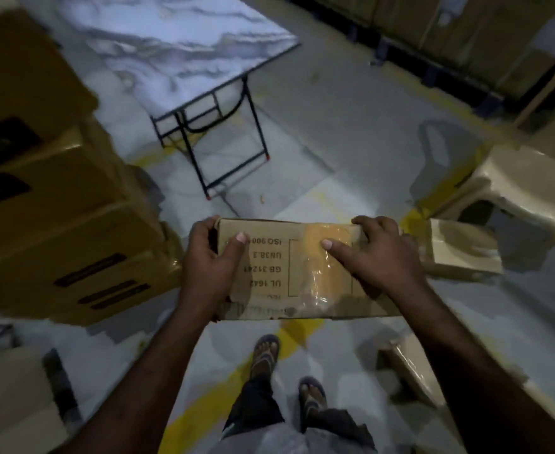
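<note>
I carry a small brown cardboard box (289, 273) in front of me above the floor. It has printed black text and a strip of clear tape across its top. My left hand (209, 260) grips its left end, thumb on top and fingers round the far edge. My right hand (377, 253) holds the right end, thumb lying on the taped top and fingers curled over the far edge.
A folding table (171, 47) with a marble-look top stands ahead. Large stacked cartons (56, 198) are at left, a plastic stool (525, 188) and a smaller box (463, 250) at right. More cartons (466, 34) line the back wall. Yellow lines (204, 407) mark the floor by my sandalled feet (266, 352).
</note>
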A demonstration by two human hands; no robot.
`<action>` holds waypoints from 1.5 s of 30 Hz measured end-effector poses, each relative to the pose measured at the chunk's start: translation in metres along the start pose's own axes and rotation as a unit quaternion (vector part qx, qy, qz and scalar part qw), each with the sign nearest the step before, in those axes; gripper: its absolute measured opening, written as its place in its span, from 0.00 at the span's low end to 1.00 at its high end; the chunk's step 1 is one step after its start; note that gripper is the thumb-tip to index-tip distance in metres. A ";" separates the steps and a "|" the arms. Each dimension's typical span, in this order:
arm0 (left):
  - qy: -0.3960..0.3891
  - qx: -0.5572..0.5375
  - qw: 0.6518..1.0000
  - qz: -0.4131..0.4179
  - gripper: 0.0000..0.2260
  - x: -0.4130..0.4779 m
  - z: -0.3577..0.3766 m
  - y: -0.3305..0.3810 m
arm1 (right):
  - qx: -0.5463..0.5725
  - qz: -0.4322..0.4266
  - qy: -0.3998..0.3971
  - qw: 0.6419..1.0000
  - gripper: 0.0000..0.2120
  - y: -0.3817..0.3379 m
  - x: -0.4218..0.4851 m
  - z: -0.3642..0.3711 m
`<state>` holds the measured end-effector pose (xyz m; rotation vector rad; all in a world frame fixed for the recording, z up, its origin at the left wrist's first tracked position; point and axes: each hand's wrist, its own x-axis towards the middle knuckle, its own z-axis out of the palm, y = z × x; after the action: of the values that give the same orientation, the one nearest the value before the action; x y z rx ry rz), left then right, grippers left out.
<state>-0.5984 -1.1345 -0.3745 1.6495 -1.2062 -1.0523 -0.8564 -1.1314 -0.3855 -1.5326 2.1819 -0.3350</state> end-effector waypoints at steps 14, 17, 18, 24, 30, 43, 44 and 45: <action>0.202 0.104 0.974 -0.021 0.20 -0.219 -0.221 0.078 | 0.070 -0.324 -0.192 0.924 0.45 -0.190 -0.110 0.021; 0.266 0.129 0.955 -0.034 0.16 -0.275 -0.260 0.081 | 0.110 -0.365 -0.257 0.888 0.38 -0.229 -0.166 0.040; 0.285 0.138 0.948 -0.036 0.16 -0.295 -0.271 0.082 | 0.119 -0.374 -0.284 0.875 0.34 -0.241 -0.188 0.047; 0.379 0.192 0.902 -0.074 0.20 -0.420 -0.336 0.088 | 0.178 -0.419 -0.441 0.773 0.14 -0.294 -0.329 0.071; 0.439 0.239 0.856 -0.128 0.19 -0.528 -0.386 0.099 | 0.199 -0.451 -0.542 0.681 0.16 -0.315 -0.453 0.088; 0.404 0.445 0.762 -0.242 0.28 -0.641 -0.477 0.104 | 0.229 -0.311 -0.674 0.630 0.55 -0.336 -0.666 0.178; 0.392 0.459 0.757 -0.249 0.29 -0.642 -0.485 0.097 | 0.228 -0.304 -0.673 0.634 0.61 -0.340 -0.677 0.190; 0.382 0.472 0.751 -0.259 0.29 -0.642 -0.493 0.088 | 0.221 -0.297 -0.672 0.642 0.66 -0.343 -0.687 0.201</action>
<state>-0.2840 -0.4639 -0.0364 2.9093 -0.6940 0.1687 -0.2815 -0.5990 -0.2566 -1.3569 0.3574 0.1166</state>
